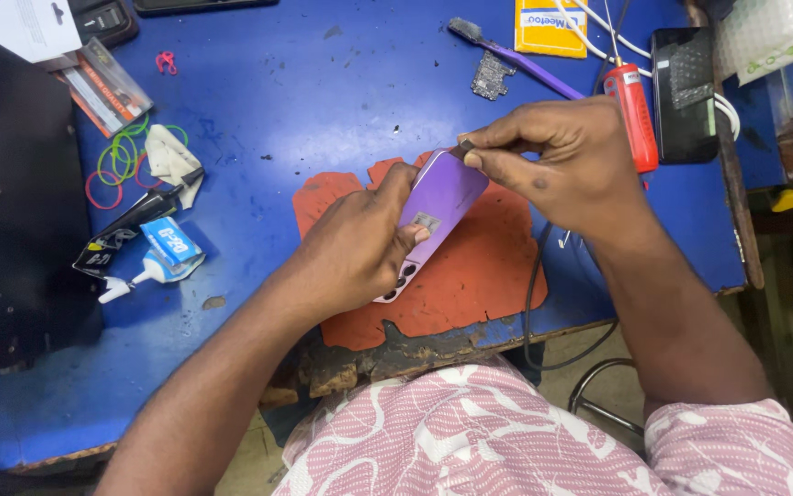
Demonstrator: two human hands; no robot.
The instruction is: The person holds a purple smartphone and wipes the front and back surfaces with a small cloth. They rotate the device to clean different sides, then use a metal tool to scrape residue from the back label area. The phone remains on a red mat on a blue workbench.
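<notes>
Glue tube (159, 260) lies far out at nine o'clock on the blue bench (323, 92), nozzle pointing off the edge, with coloured rubber bands (121, 161) and a crumpled cloth (171, 158) just above it at ten. Moving in, the left hand (355, 248) has its fingers wrapped round the lower half of the purple phone (440, 197), thumb pressed across the back, apparently to steady it tilted over the red mat (470, 276). Phone sits dead centre, back facing up, camera end down towards six, top end raised towards one. On to the right hand (562, 161): fingers pinched shut on a small dark piece (463, 145) right at the phone's top corner, so that grip looks made for fine edge work. Further out at two o'clock, a red tool (633, 115) stands just behind that hand, close by, and a purple toothbrush (516, 57) rests at one with a small circuit board (491, 76) beside it.
</notes>
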